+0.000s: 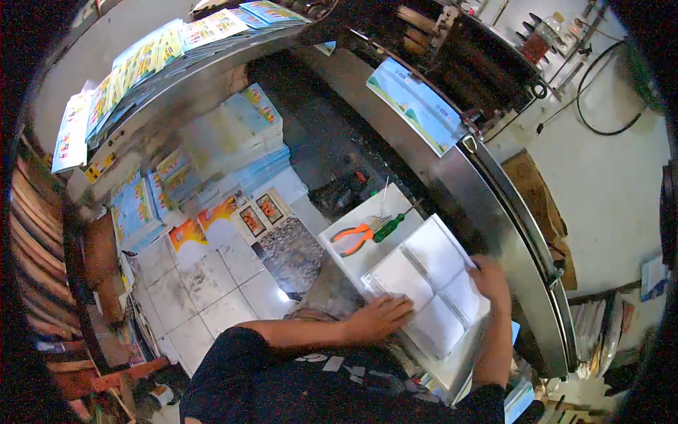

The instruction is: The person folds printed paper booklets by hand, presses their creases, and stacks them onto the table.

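Pliers (365,235), orange-handled, and a green screwdriver (388,230) lie close together on the white desk (364,212), centre of frame, just above the white sheets (402,275). Sheets: right of centre, lower half, flat on the desk, marked off in panels by grey bands; any print too pale to read. Long metal frame (459,177) runs from upper centre to lower right, hemming in that side; a blue printed sheet (417,102) rests on it, upper right. Stacked prints (236,131) upper left; more prints (141,63) fanned along a ledge above those. Tiled floor (208,283) left of centre.

Left hand (381,318): forearm in nearly level from lower left, palm down, fingers extended, unclenched, at the sheets' left edge. Right hand (491,279): forearm up from bottom of frame, fingers curled at the sheets' right edge; gripping or merely steadying, cannot tell.
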`<state>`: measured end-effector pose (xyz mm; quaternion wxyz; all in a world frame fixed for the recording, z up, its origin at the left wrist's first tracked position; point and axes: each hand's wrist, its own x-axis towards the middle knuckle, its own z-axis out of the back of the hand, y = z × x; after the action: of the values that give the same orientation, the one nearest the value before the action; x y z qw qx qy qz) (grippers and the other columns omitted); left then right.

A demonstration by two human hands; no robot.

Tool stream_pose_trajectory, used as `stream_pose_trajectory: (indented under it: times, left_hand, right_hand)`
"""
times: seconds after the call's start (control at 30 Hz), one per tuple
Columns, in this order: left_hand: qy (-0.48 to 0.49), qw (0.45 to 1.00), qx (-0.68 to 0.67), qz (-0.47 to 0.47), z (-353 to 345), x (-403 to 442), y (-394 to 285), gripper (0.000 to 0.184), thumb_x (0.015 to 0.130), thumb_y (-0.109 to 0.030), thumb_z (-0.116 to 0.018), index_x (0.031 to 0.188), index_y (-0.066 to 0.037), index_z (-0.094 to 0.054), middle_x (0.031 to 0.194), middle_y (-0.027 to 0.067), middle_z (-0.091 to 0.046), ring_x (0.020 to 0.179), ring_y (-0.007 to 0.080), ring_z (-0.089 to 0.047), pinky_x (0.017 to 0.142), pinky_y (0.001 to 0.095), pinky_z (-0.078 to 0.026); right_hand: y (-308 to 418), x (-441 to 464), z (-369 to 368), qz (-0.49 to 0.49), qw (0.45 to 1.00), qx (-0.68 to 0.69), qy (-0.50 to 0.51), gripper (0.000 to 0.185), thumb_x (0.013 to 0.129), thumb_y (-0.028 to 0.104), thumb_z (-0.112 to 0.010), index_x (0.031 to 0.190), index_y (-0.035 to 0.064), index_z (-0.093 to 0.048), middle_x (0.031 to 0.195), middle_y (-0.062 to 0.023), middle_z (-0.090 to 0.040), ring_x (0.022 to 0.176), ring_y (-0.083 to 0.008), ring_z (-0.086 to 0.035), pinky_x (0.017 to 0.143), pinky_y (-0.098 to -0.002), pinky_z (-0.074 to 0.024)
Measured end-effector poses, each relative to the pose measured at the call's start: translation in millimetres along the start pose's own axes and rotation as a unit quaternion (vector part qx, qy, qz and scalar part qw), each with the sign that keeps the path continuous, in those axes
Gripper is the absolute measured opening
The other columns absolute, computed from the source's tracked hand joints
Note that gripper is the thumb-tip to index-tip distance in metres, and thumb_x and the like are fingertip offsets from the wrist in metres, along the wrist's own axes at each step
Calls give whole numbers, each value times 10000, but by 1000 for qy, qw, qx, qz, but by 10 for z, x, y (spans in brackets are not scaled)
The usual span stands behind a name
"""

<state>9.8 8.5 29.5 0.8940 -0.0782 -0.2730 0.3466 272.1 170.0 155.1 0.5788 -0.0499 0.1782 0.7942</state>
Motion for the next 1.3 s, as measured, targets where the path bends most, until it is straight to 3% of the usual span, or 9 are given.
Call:
stream_pose_trajectory:
  times: [0.23,0.33,0.47,0.73,0.8,0.87,1.0,1.1,1.3]
  left_hand:
    - [15,998,51,-17,-10,-45,-11,580,834,-292,-529,1363,-72,-444,1485,156,-334,1365,289,-338,1071,443,-303]
    - [62,997,45,-24,38,-39,-36,683,794,-395,-598,1378,-83,-430,1507,157,-305,1386,286,-308,1086,448,-277]
    - [40,997,48,-47,-69,23,-39,799,747,-476,-653,1396,-83,-405,1513,159,-289,1396,284,-287,1090,464,-263]
    - [-7,996,79,-33,-115,-34,-35,738,783,-390,-645,1415,-112,-383,1520,143,-273,1405,290,-274,1074,483,-293]
    - [-12,1000,13,10,-54,-25,-53,677,826,-353,-636,1415,-137,-384,1501,139,-300,1395,294,-291,1054,496,-309]
    - [-57,997,-54,19,53,11,-110,659,831,-331,-644,1411,-146,-390,1491,138,-312,1389,297,-300,1043,500,-316]
    - [-133,981,-139,-5,7,17,-163,631,833,-305,-674,1392,-169,-413,1465,124,-349,1365,294,-339,1017,503,-331]
    - [-147,978,-142,-34,71,55,-179,644,814,-307,-693,1383,-167,-423,1454,116,-371,1348,284,-371,1015,501,-328]
    - [-197,977,-84,-19,8,25,-144,646,805,-312,-702,1377,-177,-434,1447,111,-391,1329,270,-401,1015,488,-335]
  right_hand:
    - [-285,-243,457,-140,964,93,-207,288,841,92,-585,1096,-28,-640,960,-198,-671,925,-233,-642,806,-368,-490]
    - [-102,-612,1022,-11,823,-71,-563,301,886,-33,-485,1126,25,-657,1049,-136,-677,968,-272,-649,880,-347,-494]
    - [-106,-494,1195,35,774,-157,-613,346,838,2,-550,1146,103,-669,1131,-141,-666,1096,-305,-608,979,-391,-458]
    - [-135,-232,67,-35,948,40,-315,265,825,116,-621,1065,5,-647,1016,-236,-652,991,-389,-610,858,-429,-488]
    - [502,-623,-86,-104,991,-10,-87,523,787,257,-720,1224,17,-560,1148,-208,-617,1024,-378,-598,906,-441,-471]
    - [860,-939,-428,80,992,-66,-75,650,781,286,-723,1313,6,-477,1298,-265,-511,1191,-377,-515,1049,-418,-389]
    - [895,-1073,-655,83,990,-108,-23,743,787,298,-722,1374,-10,-386,1412,-259,-398,1277,-390,-429,1081,-428,-353]
    - [657,-1017,-547,35,988,137,53,808,767,302,-723,1411,1,-339,1471,-297,-269,1362,-483,-249,1086,-532,-314]
    - [1029,-1110,-888,10,991,-99,93,860,788,383,-690,1446,19,-273,1530,-290,-96,1393,-505,-137,1070,-608,-275]
